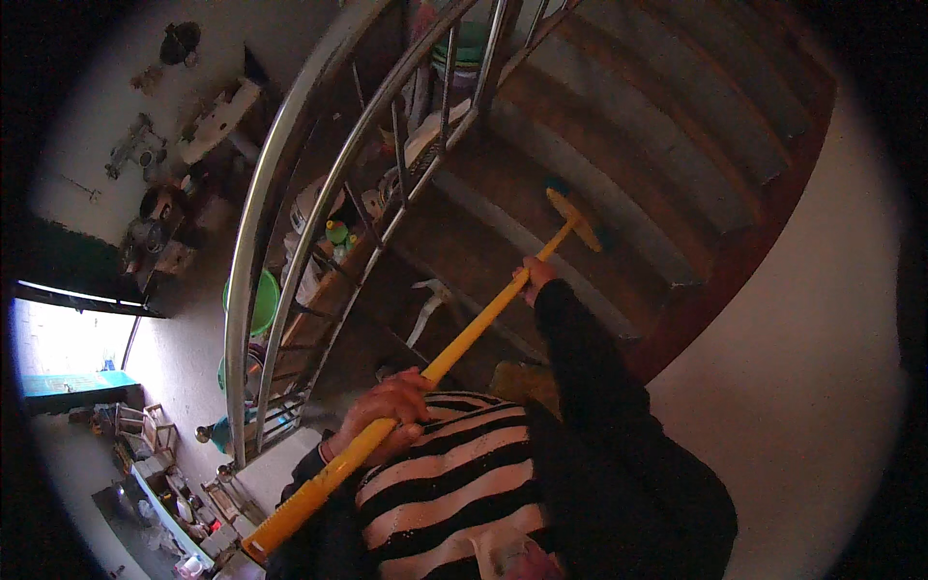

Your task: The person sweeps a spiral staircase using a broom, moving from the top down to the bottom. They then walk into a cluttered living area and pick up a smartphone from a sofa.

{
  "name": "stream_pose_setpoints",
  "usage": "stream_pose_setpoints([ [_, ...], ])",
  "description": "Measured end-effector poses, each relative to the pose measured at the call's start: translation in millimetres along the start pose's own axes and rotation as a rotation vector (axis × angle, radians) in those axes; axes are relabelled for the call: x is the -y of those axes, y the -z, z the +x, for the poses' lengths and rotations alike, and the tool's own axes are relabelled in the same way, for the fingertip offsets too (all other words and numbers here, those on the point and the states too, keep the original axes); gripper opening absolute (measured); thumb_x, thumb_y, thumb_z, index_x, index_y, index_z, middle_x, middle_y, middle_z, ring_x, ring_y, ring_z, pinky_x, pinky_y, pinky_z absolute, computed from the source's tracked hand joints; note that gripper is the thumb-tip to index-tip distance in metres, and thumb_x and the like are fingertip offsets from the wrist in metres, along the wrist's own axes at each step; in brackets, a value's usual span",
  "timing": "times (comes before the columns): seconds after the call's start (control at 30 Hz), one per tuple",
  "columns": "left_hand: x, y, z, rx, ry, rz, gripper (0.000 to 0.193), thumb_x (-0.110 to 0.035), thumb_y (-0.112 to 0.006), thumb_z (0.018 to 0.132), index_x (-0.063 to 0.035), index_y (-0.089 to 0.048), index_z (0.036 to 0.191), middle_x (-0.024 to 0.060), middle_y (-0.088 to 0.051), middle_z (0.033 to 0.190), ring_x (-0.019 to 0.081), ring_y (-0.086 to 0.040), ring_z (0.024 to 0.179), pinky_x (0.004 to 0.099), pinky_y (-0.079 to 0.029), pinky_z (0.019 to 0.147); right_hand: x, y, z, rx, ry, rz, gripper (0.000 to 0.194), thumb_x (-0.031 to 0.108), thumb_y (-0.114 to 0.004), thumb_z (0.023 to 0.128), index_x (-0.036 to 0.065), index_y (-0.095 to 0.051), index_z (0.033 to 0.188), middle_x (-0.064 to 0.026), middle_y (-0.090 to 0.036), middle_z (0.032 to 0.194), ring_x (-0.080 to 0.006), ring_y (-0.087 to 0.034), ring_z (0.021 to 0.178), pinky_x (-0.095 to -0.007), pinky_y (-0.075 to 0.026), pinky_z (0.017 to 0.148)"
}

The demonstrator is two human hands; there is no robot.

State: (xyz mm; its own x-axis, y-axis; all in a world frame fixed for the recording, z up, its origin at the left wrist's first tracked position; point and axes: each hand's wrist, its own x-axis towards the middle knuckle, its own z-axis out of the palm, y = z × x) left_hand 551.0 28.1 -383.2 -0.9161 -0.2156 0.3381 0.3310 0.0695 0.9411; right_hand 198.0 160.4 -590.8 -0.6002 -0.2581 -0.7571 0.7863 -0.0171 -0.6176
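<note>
A long-handled push broom with a yellow handle [464, 339] runs slantwise in front of me. Its yellow head [574, 219], with dark green bristles at the ends, is over the steps of a curved staircase [573, 156]. My left hand [384, 417] is closed round the upper handle, close to my striped top. Farther down, nearer the head, my right hand [536, 279] grips the same handle. Whether the bristles touch a step, I cannot tell. A pale, bent object [429, 308] lies on the lower steps, left of the handle; its kind is unclear.
A curved metal railing [254, 239] borders the stairs on the left, and a pale wall [783, 312] on the right. Beyond the railing are a green basin [264, 303], green-capped bottles [337, 233] and stacked buckets [464, 51]. Small wooden chairs [148, 428] stand at lower left.
</note>
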Motion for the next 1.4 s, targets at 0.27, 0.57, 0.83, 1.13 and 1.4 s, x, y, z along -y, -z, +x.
stream_pose_setpoints([
  [0.27, -36.9, 77.4, -81.7, -0.438, 0.022, 0.064, 0.023, -0.029, -0.053, 0.087, -0.0142, -0.046, 0.070, 0.0013, -0.049, 0.067, 0.0195, -0.053, 0.072, 0.0397, -0.038, 0.078, -77.4, -74.6, -109.5, 0.350, -0.182, 0.214, 0.017, 0.023, -0.059, 0.090, 0.009, -0.052, 0.096, -0.0073, -0.057, 0.084, -0.0233, -0.061, 0.082, -0.0352, -0.050, 0.066],
  [0.57, -66.5, 56.2, -37.9, -0.280, -0.089, -0.173, 0.020, -0.024, -0.059, 0.085, -0.0137, -0.053, 0.069, 0.0001, -0.052, 0.066, 0.0186, -0.056, 0.067, 0.0400, -0.039, 0.076, -55.7, -29.5, -127.6, 0.339, 0.048, 0.339, 0.017, 0.025, -0.059, 0.089, 0.010, -0.051, 0.093, -0.0055, -0.055, 0.081, -0.0223, -0.059, 0.083, -0.0348, -0.049, 0.071],
  [0.83, -3.8, -8.7, 5.7, 0.144, 0.008, -0.249, 0.017, -0.020, -0.063, 0.082, -0.0089, -0.056, 0.072, 0.0068, -0.059, 0.080, 0.0280, -0.059, 0.082, 0.0498, -0.037, 0.097, -32.0, 96.4, -55.6, -0.107, 0.060, 0.308, 0.016, 0.022, -0.055, 0.091, 0.009, -0.048, 0.085, -0.0049, -0.049, 0.078, -0.0213, -0.054, 0.074, -0.0371, -0.048, 0.068],
  [1.13, -28.1, 74.6, -62.5, -0.385, 0.038, -0.106, 0.020, -0.025, -0.057, 0.085, -0.0111, -0.049, 0.072, 0.0054, -0.051, 0.074, 0.0233, -0.052, 0.073, 0.0454, -0.037, 0.085, -85.4, -35.3, -104.9, 0.197, -0.093, 0.214, 0.017, 0.024, -0.058, 0.091, 0.008, -0.057, 0.096, -0.0071, -0.058, 0.088, -0.0199, -0.057, 0.073, -0.0328, -0.049, 0.059],
  [1.4, -80.6, 164.8, -123.3, -0.597, 0.310, 0.908, 0.024, -0.030, -0.049, 0.087, -0.0131, -0.041, 0.073, 0.0028, -0.039, 0.068, 0.0184, -0.043, 0.063, 0.0393, -0.033, 0.068, -104.0, -66.9, -150.2, 0.269, -0.143, 0.418, 0.016, 0.020, -0.058, 0.089, 0.006, -0.053, 0.095, -0.0088, -0.058, 0.084, -0.0247, -0.061, 0.084, -0.0385, -0.052, 0.075],
])
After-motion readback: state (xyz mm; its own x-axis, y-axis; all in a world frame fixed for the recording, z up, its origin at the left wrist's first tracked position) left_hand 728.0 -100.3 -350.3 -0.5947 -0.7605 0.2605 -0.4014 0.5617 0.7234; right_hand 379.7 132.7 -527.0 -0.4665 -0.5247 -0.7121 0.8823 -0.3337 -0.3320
